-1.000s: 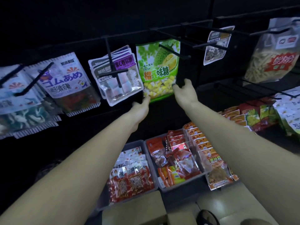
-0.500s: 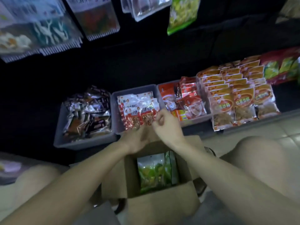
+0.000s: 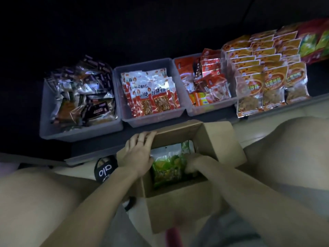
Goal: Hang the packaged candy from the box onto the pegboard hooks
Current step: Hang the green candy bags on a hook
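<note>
An open cardboard box (image 3: 179,207) stands on the floor between my knees. Inside it lie green and yellow candy packages (image 3: 168,168), the top one with a white upper edge. My left hand (image 3: 138,154) rests on the box's left rim, fingers laid over the edge. My right hand (image 3: 193,163) is down inside the box on the right, fingers curled onto the green candy packages. The pegboard and its hooks are out of view.
Three grey bins stand on a low dark shelf beyond the box: dark snack packs (image 3: 80,93), red-and-white packs (image 3: 151,93), red packs (image 3: 206,84). Orange snack bags (image 3: 265,72) lie in rows to the right. A black slipper (image 3: 105,170) sits left of the box.
My view dropped from the pegboard to the box. Both hands left the hanging durian candy bag; the left settled on the box rim and the right reached in onto the packages.
</note>
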`<move>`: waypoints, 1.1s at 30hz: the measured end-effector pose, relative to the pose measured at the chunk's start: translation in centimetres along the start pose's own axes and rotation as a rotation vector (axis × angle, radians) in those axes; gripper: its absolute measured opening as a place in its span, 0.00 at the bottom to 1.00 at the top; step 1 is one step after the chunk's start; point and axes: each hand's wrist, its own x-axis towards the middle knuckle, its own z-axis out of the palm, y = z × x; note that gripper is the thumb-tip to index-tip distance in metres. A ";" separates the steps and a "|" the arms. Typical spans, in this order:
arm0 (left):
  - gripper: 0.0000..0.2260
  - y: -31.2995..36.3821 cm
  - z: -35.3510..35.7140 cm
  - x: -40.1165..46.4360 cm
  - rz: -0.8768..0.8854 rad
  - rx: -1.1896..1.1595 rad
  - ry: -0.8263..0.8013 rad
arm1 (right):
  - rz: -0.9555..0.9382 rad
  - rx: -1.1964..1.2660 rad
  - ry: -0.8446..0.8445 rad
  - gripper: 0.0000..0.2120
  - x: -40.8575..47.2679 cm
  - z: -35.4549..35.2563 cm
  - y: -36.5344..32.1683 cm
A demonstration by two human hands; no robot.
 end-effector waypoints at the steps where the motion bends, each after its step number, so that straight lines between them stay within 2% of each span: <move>1: 0.40 -0.1 0.2 0.1 -0.001 0.007 0.016 | 0.012 0.029 -0.003 0.37 0.9 0.5 0.3; 3: 0.41 -0.2 0.4 0.1 0.012 0.016 0.030 | 0.038 0.070 -0.008 0.39 1.6 1.0 0.5; 6: 0.43 -0.5 0.7 0.0 0.029 0.014 0.024 | 0.040 0.001 -0.041 0.23 1.5 1.7 0.2; 10: 0.45 -0.3 0.5 -0.1 0.019 0.026 0.000 | 0.089 -0.066 -0.049 0.17 1.7 2.4 0.9; 13: 0.45 -0.1 0.2 -0.2 0.009 0.029 -0.026 | 0.146 -0.118 0.075 0.15 1.0 1.7 0.8; 17: 0.45 0.0 -0.3 -0.1 -0.006 0.000 -0.089 | 0.126 -0.161 0.283 0.16 -1.0 0.9 0.5; 21: 0.43 0.9 -2.4 0.8 -0.025 -0.029 -0.155 | 0.032 -0.005 0.412 0.13 -5.2 -0.8 0.6; 24: 0.44 2.5 -5.0 1.4 -0.006 -0.019 -0.143 | -0.108 0.093 0.498 0.12 -9.7 -2.9 0.8; 26: 0.48 3.9 -6.6 1.8 0.022 -0.126 -0.139 | -0.182 0.128 0.525 0.10 -13.2 -5.0 1.6; 28: 0.50 5.0 -8.1 2.4 0.067 -0.376 -0.184 | -0.252 0.142 0.592 0.11 -17.0 -7.6 2.9; 30: 0.46 6.3 -9.5 2.6 0.110 -0.638 -0.255 | -0.365 0.232 0.657 0.13 -20.8 -10.1 4.0; 33: 0.42 8.2 -11.6 2.9 0.126 -0.938 -0.207 | -0.511 0.353 0.794 0.16 -26.0 -12.9 4.7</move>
